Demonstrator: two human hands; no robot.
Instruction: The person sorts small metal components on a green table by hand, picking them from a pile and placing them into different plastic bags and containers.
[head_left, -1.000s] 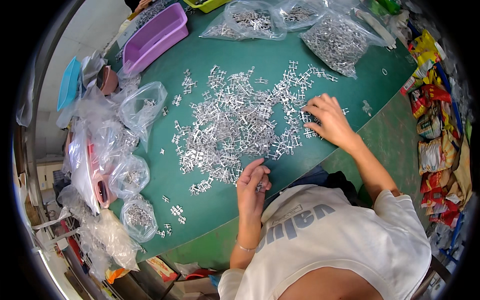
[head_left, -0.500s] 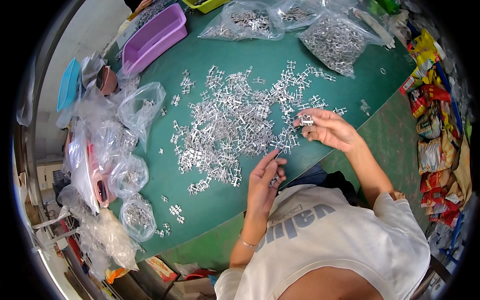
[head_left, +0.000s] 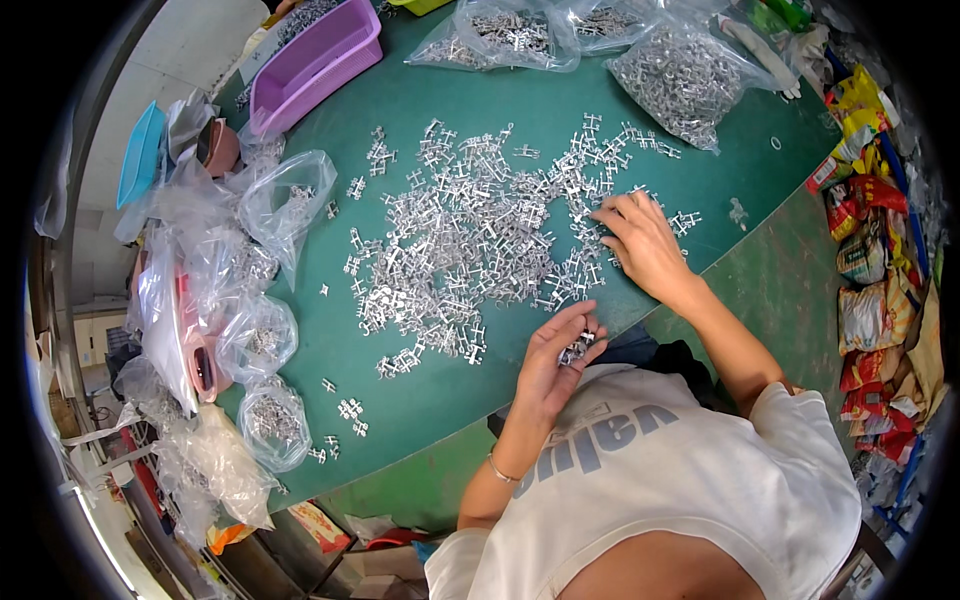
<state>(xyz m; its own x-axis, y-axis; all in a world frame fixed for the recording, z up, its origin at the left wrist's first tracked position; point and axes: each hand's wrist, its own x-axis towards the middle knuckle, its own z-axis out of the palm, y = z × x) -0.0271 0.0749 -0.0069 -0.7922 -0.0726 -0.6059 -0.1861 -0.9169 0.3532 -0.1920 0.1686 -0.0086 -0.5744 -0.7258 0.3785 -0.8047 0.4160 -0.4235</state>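
Note:
A broad heap of small silvery metal fittings (head_left: 460,240), H-shaped with looped ends, lies spread over the green table (head_left: 400,440). My left hand (head_left: 557,365) is near the table's front edge, palm turned up and fingers curled around a few metal fittings (head_left: 578,347). Farther right, my right hand (head_left: 645,245) reaches palm down over the right side of the heap. Its thumb and fingers are apart, with the fingertips at the loose fittings; nothing shows between them.
Clear plastic bags of fittings (head_left: 680,80) stand along the back. A purple basket (head_left: 315,65) sits at the back left, and more bags (head_left: 272,425) line the left edge. Colourful packets (head_left: 862,310) hang beyond the table on the right.
My right hand has turned palm down and moved onto the heap; the fitting it held no longer shows there. My left hand has shifted slightly right and closer to me, fittings still in it.

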